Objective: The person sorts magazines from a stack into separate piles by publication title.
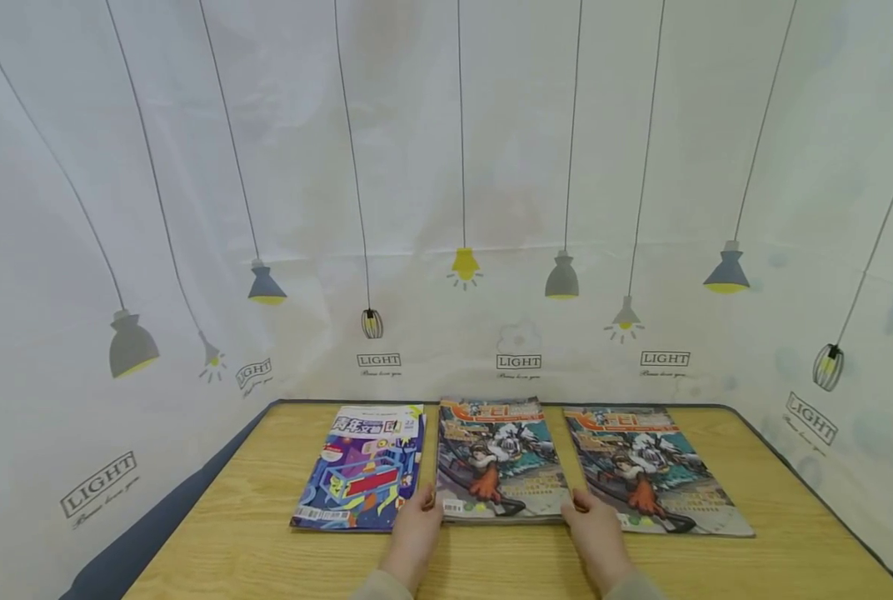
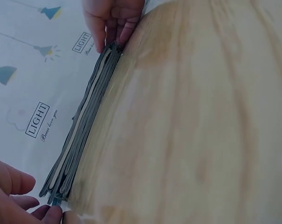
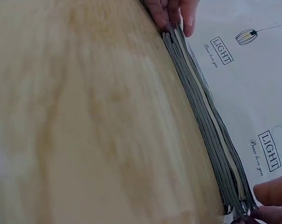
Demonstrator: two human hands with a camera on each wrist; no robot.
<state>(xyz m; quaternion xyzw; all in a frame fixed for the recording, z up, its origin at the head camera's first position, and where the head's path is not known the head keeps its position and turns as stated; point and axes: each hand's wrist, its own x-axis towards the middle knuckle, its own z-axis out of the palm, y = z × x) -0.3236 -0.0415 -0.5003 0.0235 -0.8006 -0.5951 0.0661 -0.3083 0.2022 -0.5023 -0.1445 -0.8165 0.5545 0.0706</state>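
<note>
- Head view lets me judge the step in hand: I take the middle pile of magazines (image 1: 501, 458) by its two near corners, probably to square it or lift it. The next move, I think, calls for equal pressure from both hands, so that the layers do not slide.
- Leftmost, a purple magazine (image 1: 362, 467) lies on the wooden table (image 1: 514, 562), just beside my grip; whether I touch it, I cannot tell.
- My left hand (image 1: 415, 532) grips the near left corner of the pile, with the fingers curled at it.
- Between my hands is the pile, its near edge toward me; the wrist views show many layers, one of them pale.
- My right hand (image 1: 598, 533) grips the near right corner in a similar manner.
- Rightmost, another magazine (image 1: 656, 467) lies partly behind this hand, apart from the pile.
</note>
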